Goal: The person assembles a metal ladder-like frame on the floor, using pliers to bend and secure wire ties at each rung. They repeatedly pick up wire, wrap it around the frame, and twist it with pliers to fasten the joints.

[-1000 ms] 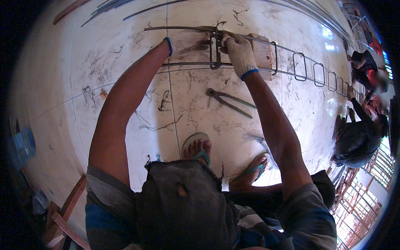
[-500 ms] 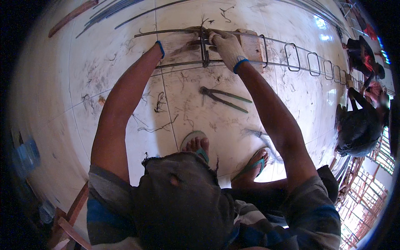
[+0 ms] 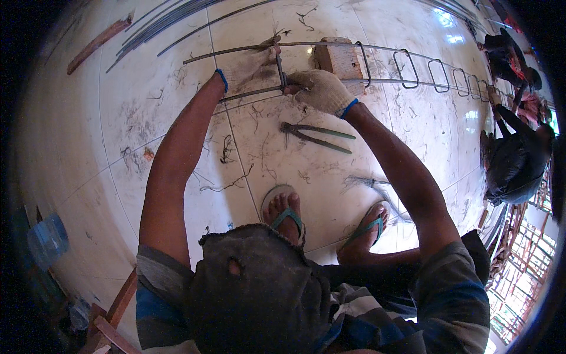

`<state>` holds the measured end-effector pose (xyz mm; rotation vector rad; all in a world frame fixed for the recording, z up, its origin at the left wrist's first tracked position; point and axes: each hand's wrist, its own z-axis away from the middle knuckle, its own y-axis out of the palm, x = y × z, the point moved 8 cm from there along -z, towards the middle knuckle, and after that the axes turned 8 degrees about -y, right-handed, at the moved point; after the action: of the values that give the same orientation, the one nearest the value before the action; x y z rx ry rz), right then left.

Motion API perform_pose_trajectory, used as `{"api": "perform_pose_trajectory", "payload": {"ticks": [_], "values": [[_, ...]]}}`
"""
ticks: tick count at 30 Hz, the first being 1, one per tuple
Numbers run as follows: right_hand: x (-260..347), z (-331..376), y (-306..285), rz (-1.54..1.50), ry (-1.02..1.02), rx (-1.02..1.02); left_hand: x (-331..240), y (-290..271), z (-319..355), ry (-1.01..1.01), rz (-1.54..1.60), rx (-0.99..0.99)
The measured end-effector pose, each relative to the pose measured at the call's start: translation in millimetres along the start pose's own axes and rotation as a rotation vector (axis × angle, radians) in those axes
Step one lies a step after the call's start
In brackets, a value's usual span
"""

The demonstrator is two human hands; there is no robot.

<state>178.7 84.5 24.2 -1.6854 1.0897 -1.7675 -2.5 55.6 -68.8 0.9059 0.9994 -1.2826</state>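
A long steel rebar frame (image 3: pixel 383 81) stretches from in front of me toward the right, with rectangular stirrups (image 3: pixel 405 69) around its two visible bars. My left hand (image 3: pixel 250 68), in a knitted glove with a blue cuff, is closed on a dark stirrup (image 3: pixel 280 71) near the frame's left end. Lower on that same stirrup, where it meets the near bar (image 3: pixel 250 94), the gloved fingers of my right hand (image 3: pixel 323 92) are pinched; their tips are partly hidden. Pincers (image 3: pixel 318 134) with green handles lie spread on the floor just below my hands.
A wooden block (image 3: pixel 339 61) sits under the frame. Loose rebars (image 3: pixel 162 26) and a reddish wooden plank (image 3: pixel 100 42) lie at the far left. Tie wire (image 3: pixel 368 182) is beside my right foot, with wire scraps scattered about. Another person (image 3: pixel 519 153) crouches at the right.
My right hand has moved down from the far bar to the near bar. My left hand stays around the stirrup, its fingers now at the upper part.
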Motion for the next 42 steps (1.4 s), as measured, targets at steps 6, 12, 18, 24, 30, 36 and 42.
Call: {"api": "perform_pose_trajectory", "payload": {"ticks": [6, 12, 18, 24, 30, 36, 42], "values": [[10.3, -0.6, 1.6, 0.180, -0.175, -0.124, 12.2, -2.8, -14.4, -0.047, -0.021, 0.039], [13.2, -3.7, 1.8, 0.266, -0.136, -0.050, 2.0, 2.7, -7.3, -0.008, 0.134, 0.082], [52.3, 56.4, 2.6, 0.449, -0.221, -0.005, -14.4, 3.6, 7.2, -0.038, 0.068, 0.045], [18.1, 118.6, 40.1, 0.360, -0.021, 0.429, -4.7, 16.1, 17.3, -0.212, 0.158, 0.043], [16.8, 106.4, 46.5, 0.433, -0.021, 0.518, -8.0, 23.6, 14.8, -0.228, 0.168, 0.073], [11.2, 98.1, 28.7, 0.216, 0.252, 0.516, -7.0, 26.9, 12.2, -0.181, 0.152, 0.108], [4.2, 98.4, 13.5, 0.174, 0.516, 0.788, -13.4, 25.9, 9.0, -0.100, -0.017, 0.101]]}}
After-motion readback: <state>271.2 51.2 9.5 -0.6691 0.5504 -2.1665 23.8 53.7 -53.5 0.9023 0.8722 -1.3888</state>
